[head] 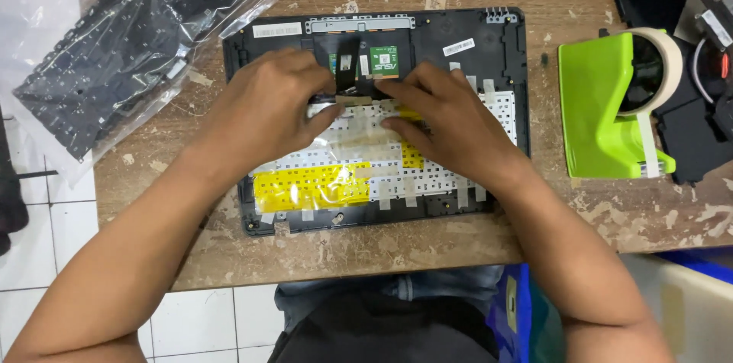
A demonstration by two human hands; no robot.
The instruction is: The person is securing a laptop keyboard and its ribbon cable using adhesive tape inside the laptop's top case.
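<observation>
Yellow film (313, 183) on white keyboard back (458, 180); lime-green tape dispenser (599, 103).

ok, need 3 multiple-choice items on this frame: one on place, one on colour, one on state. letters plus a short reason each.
1. Where is the tape dispenser relative to the laptop case?
A. On the case's left
B. On the case's right
C. On top of the case

2. What colour is the large film patch on the keyboard back?
A. Yellow
B. Red
C. Blue

3. What are the left hand and right hand doing?
A. Both lifted clear of the case
B. One holds the dispenser
C. Both pressed down on the keyboard back

Answers:
1 B: the green dispenser stands on the wooden table, on the right side of the case in the picture.
2 A: the patch near the case's lower left is bright yellow.
3 C: the fingers of both hands lie on the taped white sheet, near its top middle.
</observation>
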